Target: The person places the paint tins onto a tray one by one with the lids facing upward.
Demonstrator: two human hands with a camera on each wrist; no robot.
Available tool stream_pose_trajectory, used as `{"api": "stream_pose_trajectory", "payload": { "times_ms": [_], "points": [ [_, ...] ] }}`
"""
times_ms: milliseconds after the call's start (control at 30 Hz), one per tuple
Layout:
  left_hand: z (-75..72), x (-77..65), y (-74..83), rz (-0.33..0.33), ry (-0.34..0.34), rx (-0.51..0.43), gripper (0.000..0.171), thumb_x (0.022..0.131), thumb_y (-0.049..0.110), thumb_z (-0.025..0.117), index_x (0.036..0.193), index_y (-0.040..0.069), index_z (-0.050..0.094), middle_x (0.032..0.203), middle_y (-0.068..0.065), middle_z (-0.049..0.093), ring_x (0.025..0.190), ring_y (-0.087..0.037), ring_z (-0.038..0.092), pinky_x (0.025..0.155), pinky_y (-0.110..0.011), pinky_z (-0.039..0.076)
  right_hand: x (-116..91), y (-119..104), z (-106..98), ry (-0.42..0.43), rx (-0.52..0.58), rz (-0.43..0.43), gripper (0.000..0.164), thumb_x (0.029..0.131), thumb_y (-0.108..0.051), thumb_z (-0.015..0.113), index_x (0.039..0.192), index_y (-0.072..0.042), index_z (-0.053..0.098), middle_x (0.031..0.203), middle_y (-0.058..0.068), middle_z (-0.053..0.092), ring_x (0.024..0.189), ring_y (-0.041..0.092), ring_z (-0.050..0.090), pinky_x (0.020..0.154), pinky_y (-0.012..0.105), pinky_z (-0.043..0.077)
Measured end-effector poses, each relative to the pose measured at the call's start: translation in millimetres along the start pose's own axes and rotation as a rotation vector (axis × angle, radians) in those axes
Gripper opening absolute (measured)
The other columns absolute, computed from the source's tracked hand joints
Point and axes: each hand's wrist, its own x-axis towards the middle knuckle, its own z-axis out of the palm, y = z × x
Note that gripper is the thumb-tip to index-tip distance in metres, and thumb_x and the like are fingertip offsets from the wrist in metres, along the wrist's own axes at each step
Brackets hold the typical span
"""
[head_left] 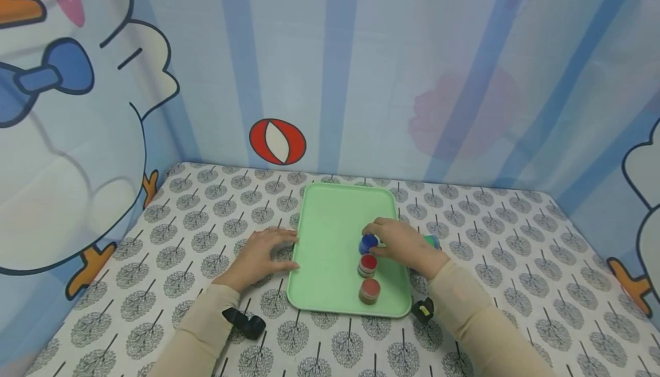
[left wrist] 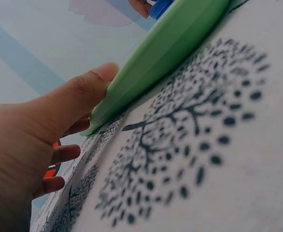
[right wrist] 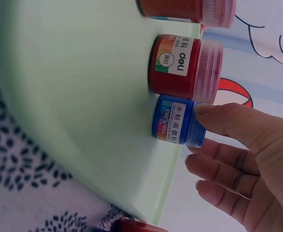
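Note:
A light green tray [head_left: 330, 216] holds three small paint jars near its right side. My right hand [head_left: 404, 243] pinches the blue paint jar [right wrist: 173, 120] by its lid, thumb on one side and fingers on the other. Next to it stands a dark red paint jar [right wrist: 175, 65] with a clear lid, its label facing the right wrist camera. A brownish-red paint jar [head_left: 369, 291] is nearest the tray's front edge. At the tray's left rim is my left hand [head_left: 262, 256], fingers spread and relaxed, thumb tip against the rim in the left wrist view.
Just right of the tray, a green and blue item [head_left: 432, 242] lies partly hidden behind the right hand. Something red [right wrist: 136, 225] shows at the bottom of the right wrist view. A tree-patterned cloth [head_left: 495, 285] covers the table; a printed curtain [head_left: 381, 67] hangs behind.

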Motion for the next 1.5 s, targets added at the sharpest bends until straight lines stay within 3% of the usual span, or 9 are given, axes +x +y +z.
{"api": "stream_pose_trajectory", "payload": {
  "times_ms": [933,1167,1367,1500],
  "points": [
    [1.9,0.8,0.9,-0.023,-0.009,-0.005,0.058,0.074,0.045,0.078,0.124,0.019,0.065,0.136,-0.001,0.060,0.129,-0.028,0.051,0.107,-0.056,0.037,-19.5,9.8,-16.3,0.053,0.012,0.013,0.034,0.084,-0.017,0.074,0.115,-0.007,0.066,0.112,0.008,0.067,0.100,0.023,0.065,0.088,0.037,0.056],
    [0.9,1.1,1.9,-0.029,-0.015,-0.001,0.058,0.074,0.045,0.077,0.124,0.019,0.064,0.136,-0.002,0.060,0.129,-0.029,0.051,0.107,-0.057,0.037,-31.0,17.7,-18.3,0.068,0.023,0.049,0.031,0.084,-0.017,0.074,0.113,-0.007,0.067,0.107,0.008,0.068,0.084,0.016,0.064,0.075,0.031,0.056],
    [1.8,1.5,0.9,-0.026,-0.012,-0.005,0.058,0.074,0.045,0.078,0.125,0.019,0.064,0.135,-0.002,0.060,0.129,-0.029,0.051,0.106,-0.058,0.037,-44.3,24.6,-20.3,0.105,0.028,0.068,0.031,0.084,-0.017,0.074,0.112,-0.006,0.068,0.109,0.009,0.068,0.089,0.021,0.065,0.083,0.039,0.056],
    [1.3,1.0,0.3,-0.024,-0.007,-0.012,0.058,0.074,0.043,0.078,0.124,0.018,0.064,0.135,-0.002,0.060,0.129,-0.029,0.052,0.105,-0.058,0.037,-51.0,29.2,-22.0,0.113,0.028,0.065,0.029,0.085,-0.016,0.073,0.112,-0.005,0.068,0.101,0.008,0.067,0.076,0.014,0.059,0.070,0.030,0.054]
  ]
}}
